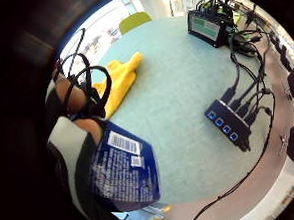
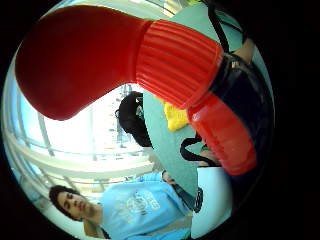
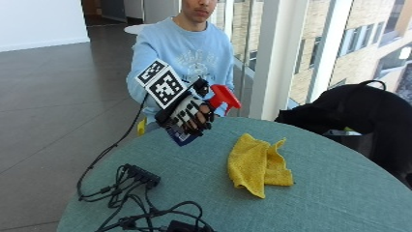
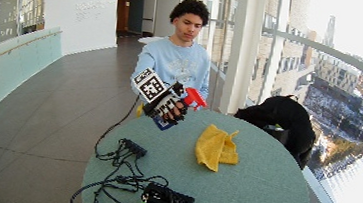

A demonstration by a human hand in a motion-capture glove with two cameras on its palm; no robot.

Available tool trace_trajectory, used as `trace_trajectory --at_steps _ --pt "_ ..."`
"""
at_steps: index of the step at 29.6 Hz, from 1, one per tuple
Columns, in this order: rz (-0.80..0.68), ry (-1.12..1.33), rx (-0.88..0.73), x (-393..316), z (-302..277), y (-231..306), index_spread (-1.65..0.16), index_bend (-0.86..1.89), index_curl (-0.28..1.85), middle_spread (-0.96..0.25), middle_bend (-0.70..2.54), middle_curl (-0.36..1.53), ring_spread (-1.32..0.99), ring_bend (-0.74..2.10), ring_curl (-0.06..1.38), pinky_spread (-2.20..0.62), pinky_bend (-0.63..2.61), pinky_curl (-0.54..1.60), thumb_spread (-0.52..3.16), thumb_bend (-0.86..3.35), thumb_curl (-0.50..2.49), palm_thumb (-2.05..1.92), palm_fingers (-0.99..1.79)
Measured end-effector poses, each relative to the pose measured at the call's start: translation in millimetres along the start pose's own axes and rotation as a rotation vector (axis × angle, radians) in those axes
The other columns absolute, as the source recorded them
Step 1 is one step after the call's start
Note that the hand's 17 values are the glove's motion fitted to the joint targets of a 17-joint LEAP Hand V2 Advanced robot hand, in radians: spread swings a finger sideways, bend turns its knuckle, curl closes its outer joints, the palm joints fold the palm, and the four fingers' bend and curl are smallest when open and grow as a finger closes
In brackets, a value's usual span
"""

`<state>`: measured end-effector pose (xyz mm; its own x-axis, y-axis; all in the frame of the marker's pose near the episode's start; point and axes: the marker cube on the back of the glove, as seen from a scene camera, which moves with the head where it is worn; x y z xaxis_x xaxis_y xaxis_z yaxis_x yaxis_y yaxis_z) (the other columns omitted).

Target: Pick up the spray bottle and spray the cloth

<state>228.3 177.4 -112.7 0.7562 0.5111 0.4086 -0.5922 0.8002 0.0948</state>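
1. Outside view: your gloved right hand holds the spray bottle in the air above the near-left edge of the bench, fingers curled around its body just below the red spray head. The yellow cloth lies crumpled on the bench, to the right of the bottle and apart from it. The bottle is rigid plastic and probably light to moderate in weight, depending on how full it is, which you cannot see. Keep your hold high on the neck so a finger can reach the trigger. The cloth is soft and limp, so it will likely stay put under a mist.

2. Wide outside view: this adds the layout. The cloth sits about mid-bench, cables and a hub lie on the left, and a small screen unit sits at the near edge.

3. Little finger side palm view: only here do you see the bottle's dark blue label with its barcode, close against your palm, and the cloth beyond on the bench.

4. Thumb side palm view: the red ribbed collar and spray head fill the view. The trigger itself is not clearly shown.
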Motion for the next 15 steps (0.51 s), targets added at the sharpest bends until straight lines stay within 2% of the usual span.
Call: trace_trajectory --at_steps 15 --pt "0.063 0.126 -0.178 -18 26 -27 -0.27 0.12 0.31 -0.12 0.27 0.47 -0.09 0.59 0.40 -0.08 0.44 0.38 0.60 -0.03 0.65 1.00 1.17"
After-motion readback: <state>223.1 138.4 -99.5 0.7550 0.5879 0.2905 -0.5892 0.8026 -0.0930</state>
